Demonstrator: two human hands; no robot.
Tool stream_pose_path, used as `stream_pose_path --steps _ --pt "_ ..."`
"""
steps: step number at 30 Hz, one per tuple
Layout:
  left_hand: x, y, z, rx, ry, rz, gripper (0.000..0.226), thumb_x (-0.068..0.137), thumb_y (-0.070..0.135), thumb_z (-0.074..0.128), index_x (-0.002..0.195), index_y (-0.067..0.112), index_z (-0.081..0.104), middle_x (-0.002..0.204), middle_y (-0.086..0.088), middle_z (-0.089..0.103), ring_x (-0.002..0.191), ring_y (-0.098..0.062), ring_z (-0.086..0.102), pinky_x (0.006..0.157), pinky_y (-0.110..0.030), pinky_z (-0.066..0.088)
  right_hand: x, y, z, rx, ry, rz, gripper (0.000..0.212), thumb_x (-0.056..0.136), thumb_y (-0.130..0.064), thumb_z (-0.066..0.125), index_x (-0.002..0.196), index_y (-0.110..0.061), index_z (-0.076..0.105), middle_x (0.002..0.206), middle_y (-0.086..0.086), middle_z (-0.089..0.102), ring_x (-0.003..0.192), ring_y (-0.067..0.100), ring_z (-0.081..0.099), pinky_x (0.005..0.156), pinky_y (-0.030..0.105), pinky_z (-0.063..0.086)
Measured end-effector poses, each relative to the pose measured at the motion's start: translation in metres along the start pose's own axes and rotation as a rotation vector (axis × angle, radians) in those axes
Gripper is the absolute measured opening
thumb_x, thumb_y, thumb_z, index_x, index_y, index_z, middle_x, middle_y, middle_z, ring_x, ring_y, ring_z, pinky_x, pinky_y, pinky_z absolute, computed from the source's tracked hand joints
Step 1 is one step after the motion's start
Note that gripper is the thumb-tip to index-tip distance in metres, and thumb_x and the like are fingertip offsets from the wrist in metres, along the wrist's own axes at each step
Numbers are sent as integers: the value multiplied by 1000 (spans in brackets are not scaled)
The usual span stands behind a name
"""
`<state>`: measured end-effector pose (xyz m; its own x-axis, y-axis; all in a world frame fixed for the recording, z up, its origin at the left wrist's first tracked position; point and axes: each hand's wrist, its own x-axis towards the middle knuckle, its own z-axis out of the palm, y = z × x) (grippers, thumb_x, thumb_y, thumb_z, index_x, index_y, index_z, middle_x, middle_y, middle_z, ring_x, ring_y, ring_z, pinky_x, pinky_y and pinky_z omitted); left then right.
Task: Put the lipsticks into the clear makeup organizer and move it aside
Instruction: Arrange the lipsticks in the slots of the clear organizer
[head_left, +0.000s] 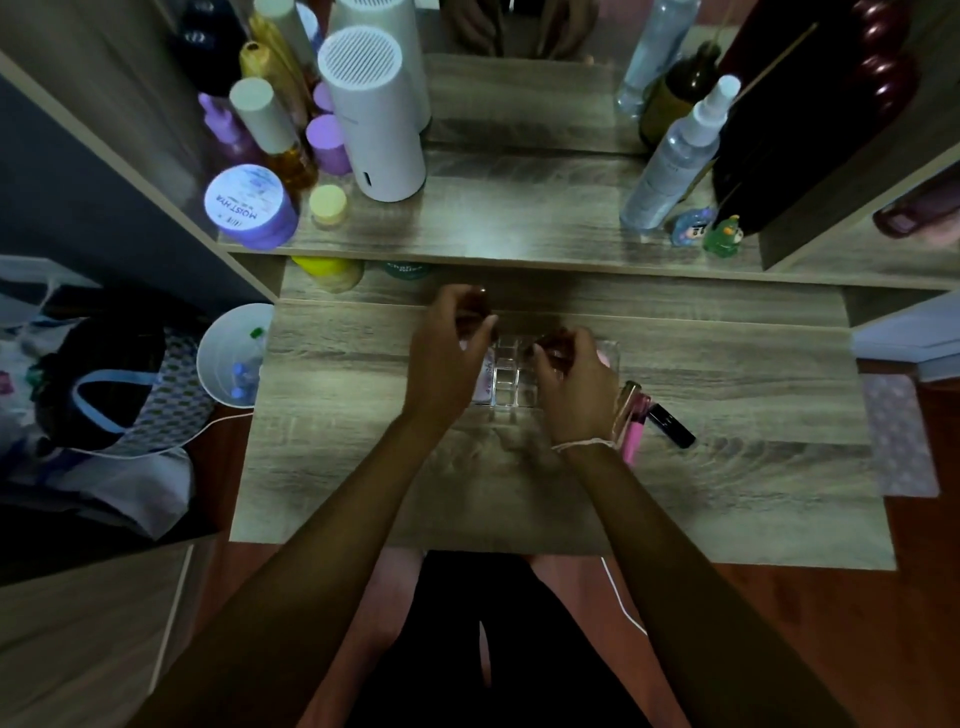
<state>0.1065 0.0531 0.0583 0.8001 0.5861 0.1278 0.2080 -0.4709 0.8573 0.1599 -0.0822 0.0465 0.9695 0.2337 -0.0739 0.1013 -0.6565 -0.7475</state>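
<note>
The clear makeup organizer (511, 382) sits mid-table, its small square compartments showing between my hands. My left hand (449, 358) curls over its left end, fingers closed around a dark reddish lipstick near the back-left corner. My right hand (574, 387) hovers over its right side, fingertips pinched on what looks like a small reddish lipstick; the dim light hides detail. A pale pink tube (487, 376) stands in the organizer's left side. Just right of my right wrist lie a clear-pink lipstick (635, 428), a gold-capped one (626, 402) and a black lipstick (671, 426).
The raised shelf (493, 228) behind holds a purple jar (249, 205), bottles, a white cylinder (376, 119) and a spray bottle (675, 161). A white bin (228, 353) stands off the table's left edge. A white cable (621, 597) hangs at the front edge.
</note>
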Motion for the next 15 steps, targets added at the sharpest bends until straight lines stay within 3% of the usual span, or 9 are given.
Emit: stream_pose_path --steps 3,8,12,15 --pt "6 -6 12 11 -100 11 29 88 10 63 116 9 54 108 -7 66 96 -5 59 80 -3 46 5 2 5 -23 -28 -2 29 89 -27 63 115 -16 57 107 9 70 97 21 67 85 31 55" --pt "4 -15 18 33 -191 4 30 87 4 63 114 11 54 108 -6 66 98 -12 62 84 -18 50 9 8 13 -71 -19 -67 27 86 -19 67 112 -14 58 98 9 73 90 24 68 78 27 49" --pt "0 -16 19 97 -264 18 28 87 0 59 113 10 54 106 -10 67 96 -20 64 83 -33 55 11 11 17 -120 -25 -62 30 81 -11 68 108 -19 59 94 6 74 91 24 63 72 19 35" --pt "1 -16 21 145 -293 18 27 88 3 60 114 7 55 106 -13 67 97 -23 65 83 -43 55 14 10 20 -117 -62 -53 28 80 -9 67 107 -15 61 102 8 71 95 26 64 77 24 43"
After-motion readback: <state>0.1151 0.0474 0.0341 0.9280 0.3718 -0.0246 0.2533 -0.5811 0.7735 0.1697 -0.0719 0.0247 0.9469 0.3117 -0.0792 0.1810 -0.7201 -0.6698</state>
